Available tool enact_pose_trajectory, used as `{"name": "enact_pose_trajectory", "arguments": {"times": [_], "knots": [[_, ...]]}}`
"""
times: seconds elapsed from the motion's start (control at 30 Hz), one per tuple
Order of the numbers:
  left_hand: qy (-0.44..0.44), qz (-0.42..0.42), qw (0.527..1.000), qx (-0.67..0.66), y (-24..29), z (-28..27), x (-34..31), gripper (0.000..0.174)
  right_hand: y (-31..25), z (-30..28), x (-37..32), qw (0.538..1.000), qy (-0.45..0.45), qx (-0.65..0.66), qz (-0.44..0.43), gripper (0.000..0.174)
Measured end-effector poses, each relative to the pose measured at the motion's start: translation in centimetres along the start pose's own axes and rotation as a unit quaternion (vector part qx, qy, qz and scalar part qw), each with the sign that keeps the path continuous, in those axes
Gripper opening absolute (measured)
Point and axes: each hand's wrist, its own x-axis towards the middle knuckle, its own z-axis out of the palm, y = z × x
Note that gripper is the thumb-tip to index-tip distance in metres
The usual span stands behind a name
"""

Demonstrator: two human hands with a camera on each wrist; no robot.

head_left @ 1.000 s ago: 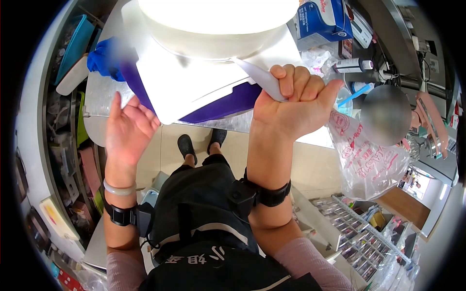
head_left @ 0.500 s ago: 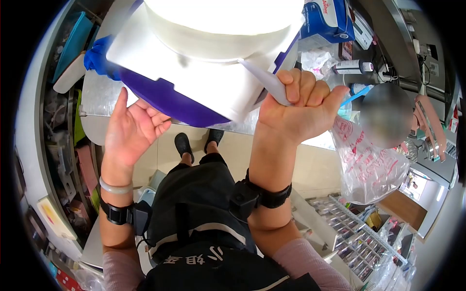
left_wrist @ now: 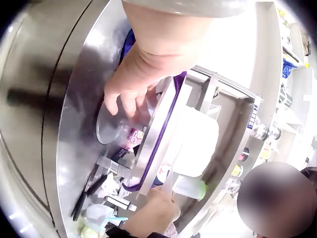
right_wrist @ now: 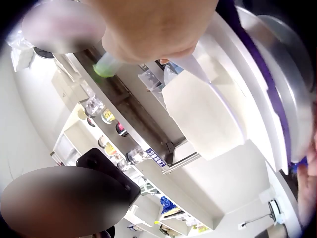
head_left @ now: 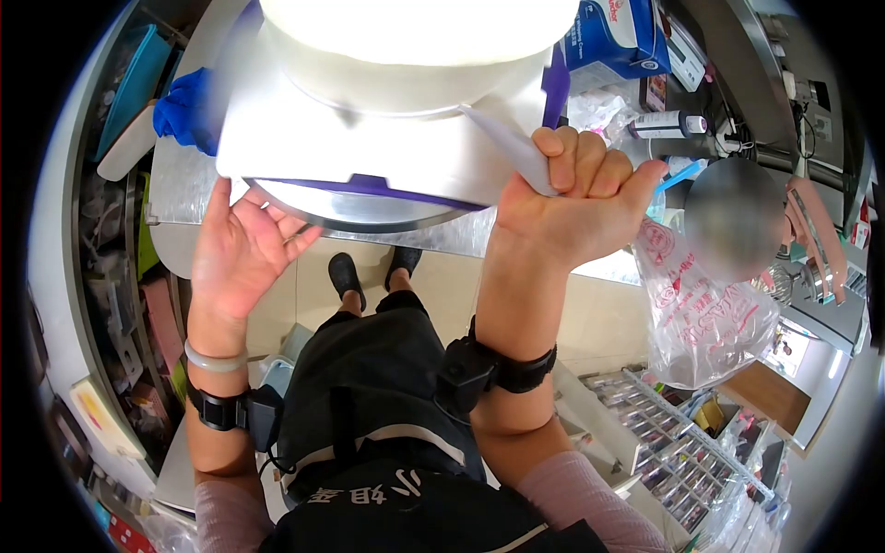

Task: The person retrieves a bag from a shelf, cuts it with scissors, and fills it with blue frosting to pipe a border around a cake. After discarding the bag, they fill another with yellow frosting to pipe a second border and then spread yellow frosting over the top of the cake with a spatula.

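Turntable [head_left: 359,208] near surface [head_left: 184,198] edge at 6 o'clock, left hand [head_left: 241,258] fingers loose at 7, right hand [head_left: 573,198] gripping scraper [head_left: 512,149] at 5.

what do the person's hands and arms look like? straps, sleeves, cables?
Left hand: ungloved; behind it a pale bangle, then a black strap with a boxy black camera and thin black cable. Right hand: ungloved; a second black strap and second black camera. Pale pink sleeves both sides.

Your head view is bright, with the white cake [head_left: 419,32] burnt out on top, and fisheye distortion bends its edges toward black corners. Your wrist views look softer, the left with pale reflections on the metal worktop [left_wrist: 94,54]; oval blurs mar all three.
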Motion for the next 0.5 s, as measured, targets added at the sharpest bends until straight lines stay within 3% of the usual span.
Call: {"name": "enact_pose_trajectory", "arguments": {"times": [0.03, 0.07, 0.3, 0.37, 0.43, 0.5], "knots": [[0.065, 0.008, 0.998, -0.001, 0.2, 0.5, -0.1, 0.057, -0.1, -0.1, 0.2, 1.000, -0.005, 0.000, -0.002, 0.053], [0.006, 0.025, 1.000, 0.012, 0.5, -0.9, -0.2, 0.058, -0.1, -0.2, 0.2, 1.000, -0.011, -0.001, -0.005, 0.053], [0.003, -0.001, 0.999, -0.038, -1.3, 0.1, 0.1, 0.058, -0.4, -0.1, 0.3, 1.000, -0.002, 0.002, -0.005, 0.053], [0.156, -0.002, 0.985, -0.071, -1.8, 1.4, 0.1, 0.059, -0.5, -0.1, 0.3, 1.000, 0.009, -0.004, -0.007, 0.056], [0.123, -0.001, 0.988, -0.097, -2.3, 1.9, -0.1, 0.061, -0.5, -0.2, 0.3, 1.000, 0.006, -0.006, -0.010, 0.057], [0.066, -0.027, 0.997, -0.022, -3.0, 1.0, -0.2, 0.063, -0.5, -0.3, -0.1, 1.000, 0.005, -0.009, -0.013, 0.057]]}}
